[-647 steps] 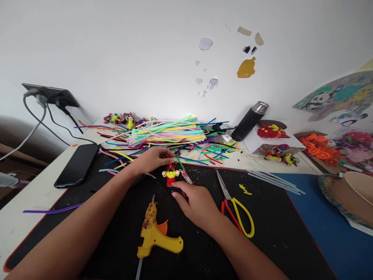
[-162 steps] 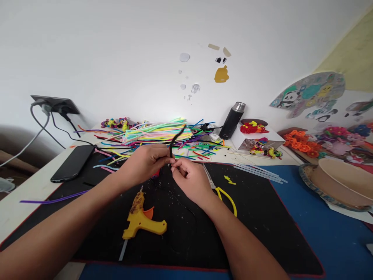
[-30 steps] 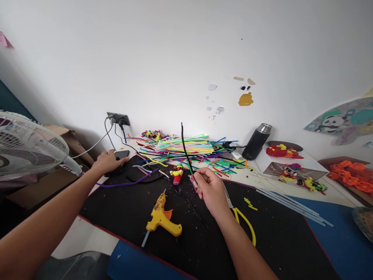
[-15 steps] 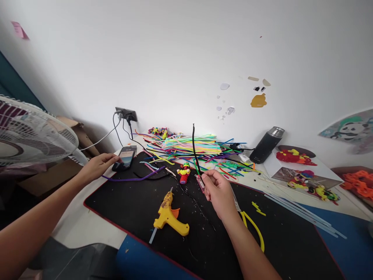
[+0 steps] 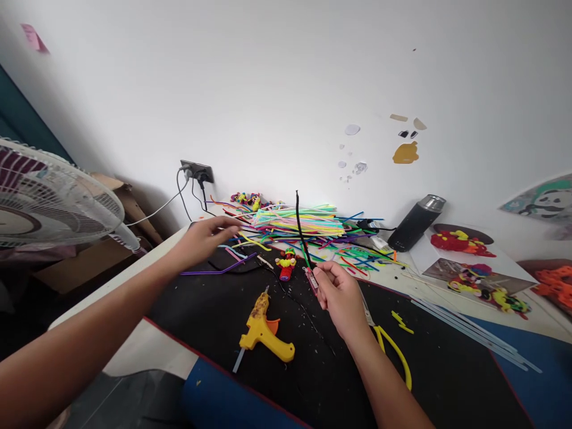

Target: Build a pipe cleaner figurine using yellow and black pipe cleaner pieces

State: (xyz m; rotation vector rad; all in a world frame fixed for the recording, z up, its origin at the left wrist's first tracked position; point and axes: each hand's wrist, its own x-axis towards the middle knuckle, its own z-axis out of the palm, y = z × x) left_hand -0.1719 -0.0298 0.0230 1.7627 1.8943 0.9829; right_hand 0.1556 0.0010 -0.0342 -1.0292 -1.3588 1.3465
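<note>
Upright in my right hand is a black pipe cleaner, pinched near its lower end between thumb and fingers. Just behind those fingers lies a small pinkish-red item, partly covered. My left hand is in the air with its fingers stretched out and nothing in them, left of the pipe cleaner pile. Between the hands stands a small red and yellow pipe-cleaner figure. A yellow glue gun with a glue stick in its back rests on the black mat.
Yellow-handled scissors lie partly under my right forearm. Clear glue sticks, a black flask and a white box with figures are on the right. A fan stands left, below a wall socket.
My left hand has left the phone and moved right and up towards the pile; the phone is now hidden behind it. My right hand still holds the black pipe cleaner. The view shifted slightly.
</note>
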